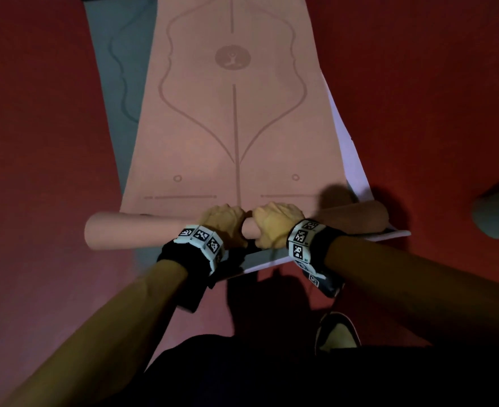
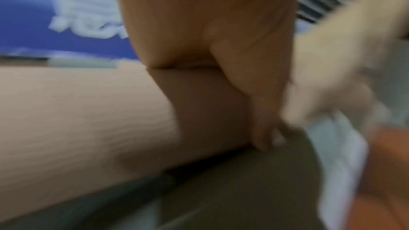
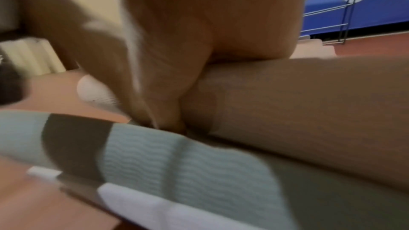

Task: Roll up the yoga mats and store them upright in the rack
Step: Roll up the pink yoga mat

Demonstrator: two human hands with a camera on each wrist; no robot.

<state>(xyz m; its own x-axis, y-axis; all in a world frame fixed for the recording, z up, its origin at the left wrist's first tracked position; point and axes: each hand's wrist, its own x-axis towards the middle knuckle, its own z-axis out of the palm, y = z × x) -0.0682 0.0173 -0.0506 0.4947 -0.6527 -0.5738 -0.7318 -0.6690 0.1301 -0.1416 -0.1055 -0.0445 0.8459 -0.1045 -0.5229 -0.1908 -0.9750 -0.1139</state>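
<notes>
The left hand (image 2: pixel 210 24) lies curled over the pink roll (image 2: pixel 88 120), thumb down its near side. A blurred right hand (image 2: pixel 332 76) sits just beside. Behind, a blue wall (image 2: pixel 33 24).

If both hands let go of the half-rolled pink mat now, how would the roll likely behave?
The pink mat looks soft and floppy, so its rolled part would probably loosen. Being round, it may roll along the grey mat beneath. Left hand and right hand press mid-roll; the ends look uneven.

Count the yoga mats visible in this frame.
3, perhaps 4. Pink mat on top, partly rolled under both hands; grey mat beneath it, showing at left; white mat lowest, showing at right. A grey roll at the right edge may be another.
</notes>
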